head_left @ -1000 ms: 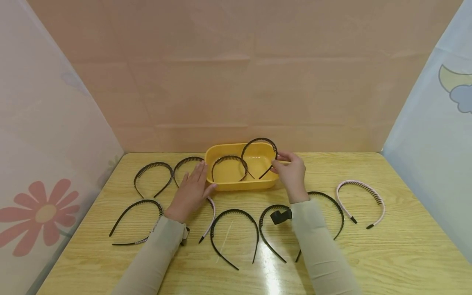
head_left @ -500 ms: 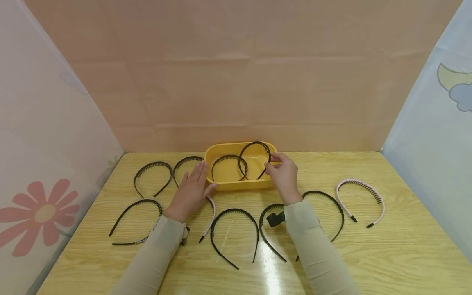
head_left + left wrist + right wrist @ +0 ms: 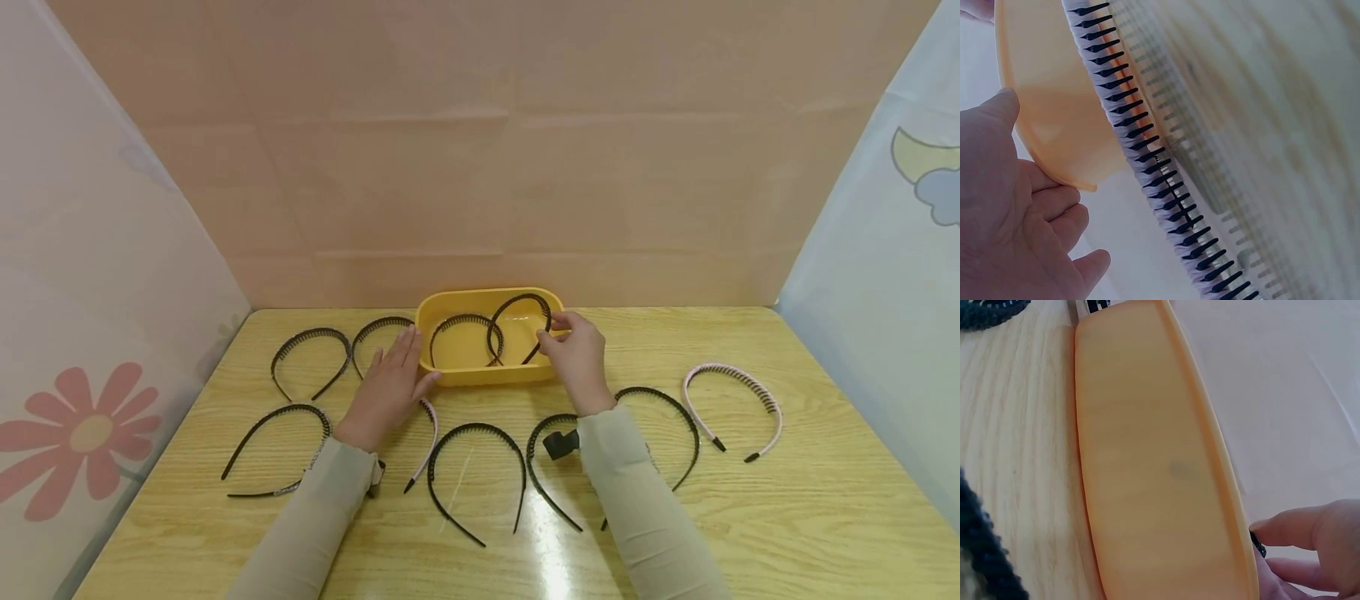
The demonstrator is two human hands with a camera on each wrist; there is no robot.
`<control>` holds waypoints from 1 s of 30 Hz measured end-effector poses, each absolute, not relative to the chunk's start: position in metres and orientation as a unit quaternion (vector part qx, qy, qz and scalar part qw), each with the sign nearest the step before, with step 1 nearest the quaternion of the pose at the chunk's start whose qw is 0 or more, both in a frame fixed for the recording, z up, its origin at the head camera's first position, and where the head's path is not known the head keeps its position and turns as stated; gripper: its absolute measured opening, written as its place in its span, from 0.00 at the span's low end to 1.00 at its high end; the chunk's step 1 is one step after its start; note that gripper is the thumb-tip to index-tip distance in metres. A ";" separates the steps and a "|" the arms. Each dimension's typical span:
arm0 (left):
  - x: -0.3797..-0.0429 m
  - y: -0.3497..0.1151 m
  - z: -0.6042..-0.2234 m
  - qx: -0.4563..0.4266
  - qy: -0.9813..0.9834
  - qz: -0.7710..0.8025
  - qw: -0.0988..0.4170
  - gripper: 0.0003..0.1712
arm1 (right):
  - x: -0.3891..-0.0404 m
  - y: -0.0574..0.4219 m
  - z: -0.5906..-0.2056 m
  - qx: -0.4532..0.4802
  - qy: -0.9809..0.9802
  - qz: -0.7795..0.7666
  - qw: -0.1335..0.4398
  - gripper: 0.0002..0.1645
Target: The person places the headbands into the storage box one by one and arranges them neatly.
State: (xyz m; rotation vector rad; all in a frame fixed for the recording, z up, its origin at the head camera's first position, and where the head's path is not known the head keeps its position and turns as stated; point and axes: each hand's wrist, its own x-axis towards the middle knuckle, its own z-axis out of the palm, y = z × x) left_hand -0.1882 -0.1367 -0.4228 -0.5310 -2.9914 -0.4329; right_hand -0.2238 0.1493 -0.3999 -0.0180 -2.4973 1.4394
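A pinkish-tan backdrop rises behind a wood-grained desk, with a flower-printed panel on the left and a moon-and-cloud panel on the right; a yellow container sits at the desk's far edge, close to the backdrop; the left hand rests against the container's left end, fingers nearly straight, thumb spread toward the front rim; the right hand pinches a black toothed headband between thumb and fingers at the container's right end, the band arching inside it and overlapping a second headband in the left part; whether those two touch is hard to tell from here; on the desk, a pink headband shows partly beneath the left hand and forearm, and another pink headband lies well apart at the right; three dark headbands lie on the left, and three more black headbands lie nearer the person, two partly covered by the right sleeve.
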 end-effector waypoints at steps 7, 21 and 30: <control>-0.187 -0.137 -0.423 -0.169 -0.974 -0.148 0.036 0.45 | -0.226 0.156 -0.398 0.004 -0.869 0.463 0.171 0.18; -0.187 -0.135 -0.423 -0.166 -0.974 -0.147 0.035 0.44 | -0.225 0.178 -0.385 0.036 -0.880 0.451 0.142 0.14; -0.186 -0.133 -0.424 -0.166 -0.974 -0.149 0.034 0.44 | -0.220 0.217 -0.373 0.044 -0.899 0.423 0.108 0.16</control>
